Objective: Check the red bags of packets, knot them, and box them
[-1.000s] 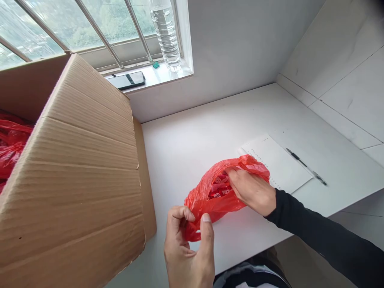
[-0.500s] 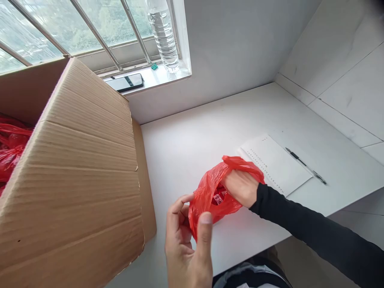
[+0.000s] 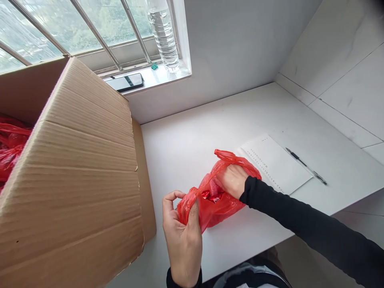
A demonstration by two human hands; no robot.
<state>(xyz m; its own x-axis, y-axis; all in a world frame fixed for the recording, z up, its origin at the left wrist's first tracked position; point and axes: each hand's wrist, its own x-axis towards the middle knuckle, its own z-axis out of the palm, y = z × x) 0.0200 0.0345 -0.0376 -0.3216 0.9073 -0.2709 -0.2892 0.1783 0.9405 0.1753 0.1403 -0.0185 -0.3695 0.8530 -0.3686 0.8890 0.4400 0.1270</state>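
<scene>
A small red plastic bag point(image 3: 220, 206) lies on the white table point(image 3: 210, 132) in front of me. My left hand point(image 3: 180, 234) pinches the bag's near edge between thumb and fingers, holding its mouth apart. My right hand point(image 3: 231, 180) reaches into the bag's mouth; its fingers are hidden inside. Small red packets point(image 3: 211, 195) show inside the bag next to that hand.
A big open cardboard box point(image 3: 81, 172) with more red bags point(image 3: 10, 146) fills the left. A sheet of paper point(image 3: 277, 162) and a black pen point(image 3: 306, 166) lie right of the bag. On the window sill stand a water bottle point(image 3: 163, 36) and a phone point(image 3: 124, 82).
My right hand has gone deeper into the bag, up to the wrist. My left hand has closed on the bag's edge and shifted left, and the bag has shifted slightly towards me.
</scene>
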